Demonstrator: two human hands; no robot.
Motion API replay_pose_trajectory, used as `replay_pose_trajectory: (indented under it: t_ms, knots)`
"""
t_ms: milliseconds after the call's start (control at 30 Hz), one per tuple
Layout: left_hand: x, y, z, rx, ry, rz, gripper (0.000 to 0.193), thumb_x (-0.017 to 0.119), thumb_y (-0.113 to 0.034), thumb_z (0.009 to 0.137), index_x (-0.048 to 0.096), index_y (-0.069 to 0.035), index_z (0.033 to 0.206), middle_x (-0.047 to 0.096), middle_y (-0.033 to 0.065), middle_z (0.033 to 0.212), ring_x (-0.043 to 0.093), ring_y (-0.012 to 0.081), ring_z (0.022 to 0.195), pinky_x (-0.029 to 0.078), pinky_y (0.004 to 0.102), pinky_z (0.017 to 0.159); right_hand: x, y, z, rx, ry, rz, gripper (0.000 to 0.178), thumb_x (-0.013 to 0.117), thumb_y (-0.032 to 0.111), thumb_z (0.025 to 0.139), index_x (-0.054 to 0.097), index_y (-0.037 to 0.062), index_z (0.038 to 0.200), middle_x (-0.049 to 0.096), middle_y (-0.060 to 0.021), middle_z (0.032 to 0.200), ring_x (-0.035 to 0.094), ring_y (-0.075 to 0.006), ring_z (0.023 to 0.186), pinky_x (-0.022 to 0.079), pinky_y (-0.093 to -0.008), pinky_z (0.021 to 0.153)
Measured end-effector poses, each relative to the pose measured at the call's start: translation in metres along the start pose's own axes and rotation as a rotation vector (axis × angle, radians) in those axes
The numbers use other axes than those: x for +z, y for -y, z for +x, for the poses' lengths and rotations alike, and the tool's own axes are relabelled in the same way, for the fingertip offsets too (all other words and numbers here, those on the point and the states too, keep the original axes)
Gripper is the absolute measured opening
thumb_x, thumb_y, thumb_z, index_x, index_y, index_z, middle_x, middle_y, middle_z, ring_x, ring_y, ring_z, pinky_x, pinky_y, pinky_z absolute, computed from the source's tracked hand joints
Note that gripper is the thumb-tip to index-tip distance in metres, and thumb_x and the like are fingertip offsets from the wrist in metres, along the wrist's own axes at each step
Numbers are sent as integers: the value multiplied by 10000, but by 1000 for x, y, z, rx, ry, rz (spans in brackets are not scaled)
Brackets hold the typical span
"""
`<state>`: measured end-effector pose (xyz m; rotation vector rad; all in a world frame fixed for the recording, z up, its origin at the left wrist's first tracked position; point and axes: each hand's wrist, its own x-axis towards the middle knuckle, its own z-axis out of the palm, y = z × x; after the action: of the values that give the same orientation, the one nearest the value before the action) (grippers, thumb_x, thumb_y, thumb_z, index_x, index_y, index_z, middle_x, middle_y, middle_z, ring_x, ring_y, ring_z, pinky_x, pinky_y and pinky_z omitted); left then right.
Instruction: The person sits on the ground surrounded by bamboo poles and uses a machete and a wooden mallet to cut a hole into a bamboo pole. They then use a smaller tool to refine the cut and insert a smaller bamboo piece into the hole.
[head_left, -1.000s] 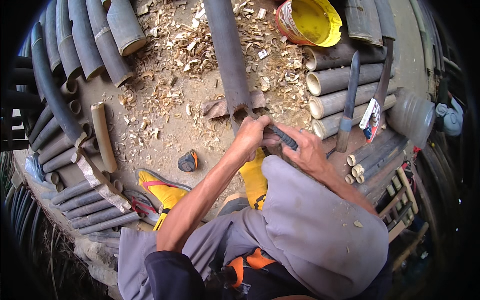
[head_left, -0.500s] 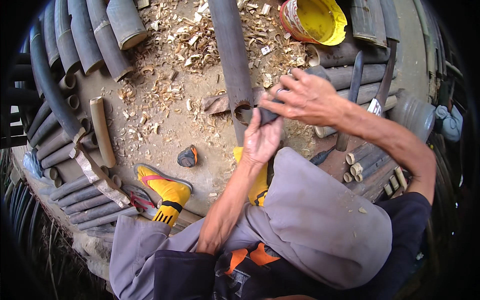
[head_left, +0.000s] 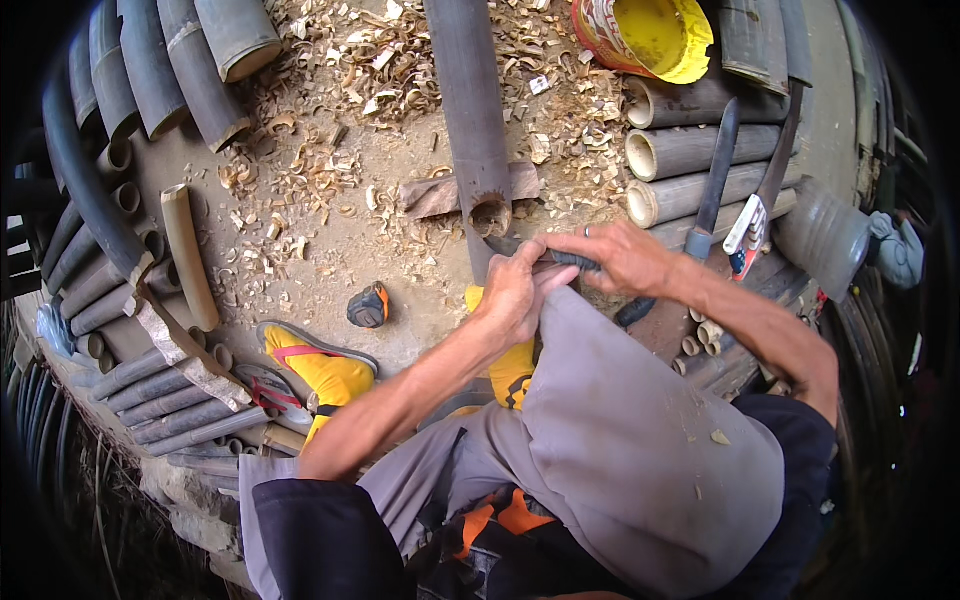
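Floor (head_left: 420, 275) strewn with shavings (head_left: 385, 65), lettered red-and-yellow bucket (head_left: 601, 38) beyond; left grip (head_left: 517, 290) and right grip (head_left: 632, 260) clasp dark-handled knife (head_left: 574, 260)

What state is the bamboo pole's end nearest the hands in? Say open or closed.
Open: the bamboo pole shows a hollow mouth at its near end, ringed by its wall. How deep it runs, I cannot tell.

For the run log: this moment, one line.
left hand: holding black ribbed-handled bladed tool | right hand: holding same tool | blade: at long hollow dark bamboo pole's open end
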<state>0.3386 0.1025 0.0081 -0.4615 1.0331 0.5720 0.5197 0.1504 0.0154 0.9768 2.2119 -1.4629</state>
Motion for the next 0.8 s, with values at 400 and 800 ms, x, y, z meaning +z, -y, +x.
replay_pose_trajectory:
  t_ms: [400,800]
  knots:
    - [-19,-45,2,-258,-69,739,295,411,-199,956,555,58,968,637,191,823,667,232,682,601,277,580,71,77,3,295,-419,546,505,544,87,830,408,124,1315,643,-241,889,637,-431,793,508,-487,677]
    - [-12,-6,20,220,523,-589,351,432,-303,988,468,-112,1280,501,53,1321,422,179,1258,328,464,1075,-77,77,90,-116,134,-1159,149,638,189,718,659,135,855,661,-33,716,655,-168,694,446,-308,625]
